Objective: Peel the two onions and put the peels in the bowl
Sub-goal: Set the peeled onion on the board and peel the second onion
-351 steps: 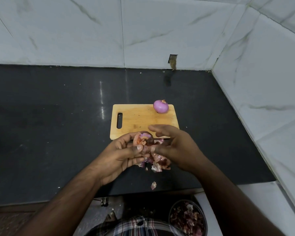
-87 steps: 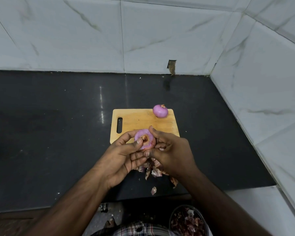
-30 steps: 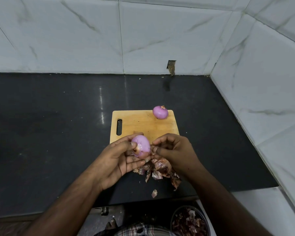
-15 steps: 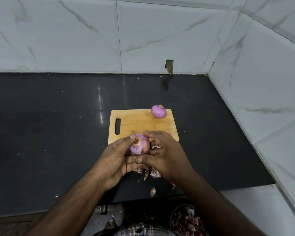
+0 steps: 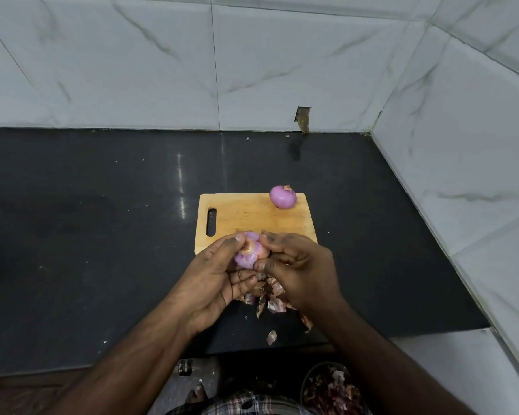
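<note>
A purple onion (image 5: 248,253) with its orange root end up is held in my left hand (image 5: 215,274), above the near edge of the wooden cutting board (image 5: 252,218). My right hand (image 5: 297,265) pinches it from the right, thumb and forefinger on its skin. A second peeled purple onion (image 5: 283,197) rests at the board's far right corner. Loose reddish peels (image 5: 268,301) lie on the black counter under my hands. A bowl (image 5: 334,390) holding peels sits low at the bottom right, below the counter edge.
The black counter (image 5: 102,235) runs left and back to white tiled walls; a tiled wall (image 5: 462,175) closes the right side. One stray peel (image 5: 271,336) lies near the counter's front edge. A checked garment shows at the bottom.
The onion has been turned in my hands so its root end faces up. My right hand has closed back onto it. More peel pieces lie on the counter than at first.
</note>
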